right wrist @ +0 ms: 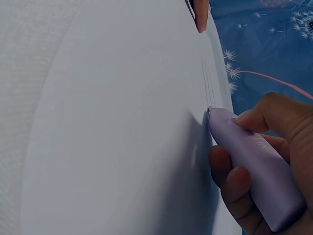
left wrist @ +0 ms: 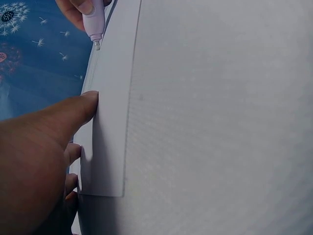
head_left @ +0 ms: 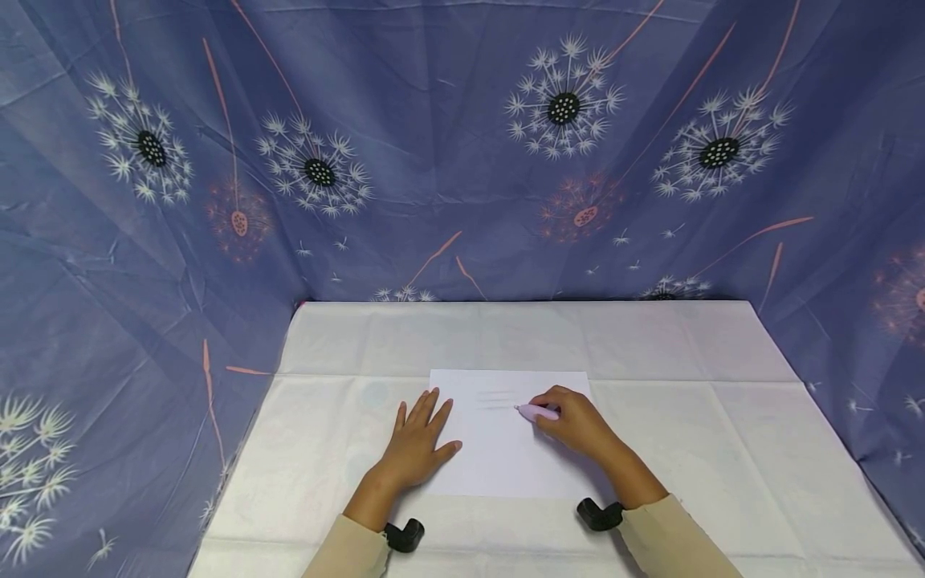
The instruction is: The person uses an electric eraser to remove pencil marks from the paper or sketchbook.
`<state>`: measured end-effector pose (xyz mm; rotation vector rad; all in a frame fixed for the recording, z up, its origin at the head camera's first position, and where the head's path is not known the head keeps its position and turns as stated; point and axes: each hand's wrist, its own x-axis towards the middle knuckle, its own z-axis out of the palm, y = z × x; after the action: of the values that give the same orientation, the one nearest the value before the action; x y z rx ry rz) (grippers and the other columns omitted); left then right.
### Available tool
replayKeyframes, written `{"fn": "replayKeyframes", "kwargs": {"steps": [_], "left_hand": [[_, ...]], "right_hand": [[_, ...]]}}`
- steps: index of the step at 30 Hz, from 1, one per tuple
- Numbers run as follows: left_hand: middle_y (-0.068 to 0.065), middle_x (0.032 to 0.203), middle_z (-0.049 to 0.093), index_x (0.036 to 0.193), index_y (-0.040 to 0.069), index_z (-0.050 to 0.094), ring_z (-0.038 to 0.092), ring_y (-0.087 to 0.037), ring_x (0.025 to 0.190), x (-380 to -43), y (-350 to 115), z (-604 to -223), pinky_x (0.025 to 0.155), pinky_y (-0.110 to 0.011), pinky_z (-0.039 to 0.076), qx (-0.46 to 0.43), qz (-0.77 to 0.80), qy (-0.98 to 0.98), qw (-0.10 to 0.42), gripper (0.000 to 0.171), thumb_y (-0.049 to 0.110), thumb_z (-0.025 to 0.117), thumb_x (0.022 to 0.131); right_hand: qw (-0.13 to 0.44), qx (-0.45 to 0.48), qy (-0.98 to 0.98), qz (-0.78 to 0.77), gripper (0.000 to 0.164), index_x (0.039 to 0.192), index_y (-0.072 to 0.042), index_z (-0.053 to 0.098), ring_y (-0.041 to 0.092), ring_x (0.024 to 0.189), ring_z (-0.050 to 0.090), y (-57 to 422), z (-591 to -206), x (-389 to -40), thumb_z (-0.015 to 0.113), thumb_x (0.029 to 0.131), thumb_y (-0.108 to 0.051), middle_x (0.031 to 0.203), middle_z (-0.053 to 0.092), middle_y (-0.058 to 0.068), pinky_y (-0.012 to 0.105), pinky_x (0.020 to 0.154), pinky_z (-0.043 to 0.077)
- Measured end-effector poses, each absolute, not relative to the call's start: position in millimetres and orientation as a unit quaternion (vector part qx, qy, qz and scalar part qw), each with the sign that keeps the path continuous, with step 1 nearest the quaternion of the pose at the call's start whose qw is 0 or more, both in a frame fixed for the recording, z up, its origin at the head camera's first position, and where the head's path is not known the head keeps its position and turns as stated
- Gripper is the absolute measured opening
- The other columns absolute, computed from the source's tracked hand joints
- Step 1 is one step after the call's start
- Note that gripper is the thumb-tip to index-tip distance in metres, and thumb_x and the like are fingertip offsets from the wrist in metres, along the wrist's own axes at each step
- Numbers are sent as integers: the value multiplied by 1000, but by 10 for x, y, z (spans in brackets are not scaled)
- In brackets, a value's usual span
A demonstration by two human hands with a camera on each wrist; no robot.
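A white sheet of paper (head_left: 499,466) lies on the table, with a few faint grey pencil lines (head_left: 495,400) near its upper middle. My left hand (head_left: 415,451) rests on the sheet's left side, fingers spread and straight. My right hand (head_left: 578,421) grips a pale purple electric eraser (right wrist: 254,161), the thumb lying along its upper side and the other fingers curled under it. The eraser's narrow tip points left, at the right end of the lines; whether it touches the paper I cannot tell. In the left wrist view the eraser (left wrist: 94,22) shows beyond my left thumb (left wrist: 80,110).
A white cloth (head_left: 723,449) with fold creases covers the table. Behind and at both sides hangs a blue curtain (head_left: 448,160) with a dandelion print. Black wrist mounts (head_left: 600,514) sit at both sleeve cuffs.
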<state>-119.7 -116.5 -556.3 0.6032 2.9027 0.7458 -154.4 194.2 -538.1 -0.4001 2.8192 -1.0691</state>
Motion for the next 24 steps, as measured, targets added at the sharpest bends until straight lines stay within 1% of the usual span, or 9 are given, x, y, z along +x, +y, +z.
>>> {"fn": "replayKeyframes", "kwargs": {"steps": [9, 14, 24], "left_hand": [[-20, 166, 25, 155, 8, 40, 19, -40, 156, -1207, -1163, -5559, 122, -68, 10, 191, 237, 951, 56, 71, 45, 60, 99], [-20, 167, 25, 156, 9, 40, 19, -40, 157, -1211, -1162, -5564, 122, -67, 10, 191, 232, 952, 55, 70, 45, 60, 99], [-22, 166, 27, 154, 6, 41, 21, -42, 155, -1192, -1164, -5567, 121, -70, 10, 195, 243, 949, 44, 72, 44, 63, 97]], "right_hand": [[47, -135, 923, -357, 21, 107, -12, 78, 11, 81, 57, 1928, -5365, -1535, 75, 86, -11, 100, 71, -2, 22, 71, 47], [51, -136, 922, -359, 22, 108, -12, 78, 11, 82, 57, 1922, -5363, -1536, 74, 86, -11, 101, 71, -1, 22, 72, 47], [46, -129, 924, -357, 21, 106, -12, 78, 11, 82, 57, 1918, -5372, -1548, 75, 86, -10, 100, 71, -1, 23, 72, 47]]}}
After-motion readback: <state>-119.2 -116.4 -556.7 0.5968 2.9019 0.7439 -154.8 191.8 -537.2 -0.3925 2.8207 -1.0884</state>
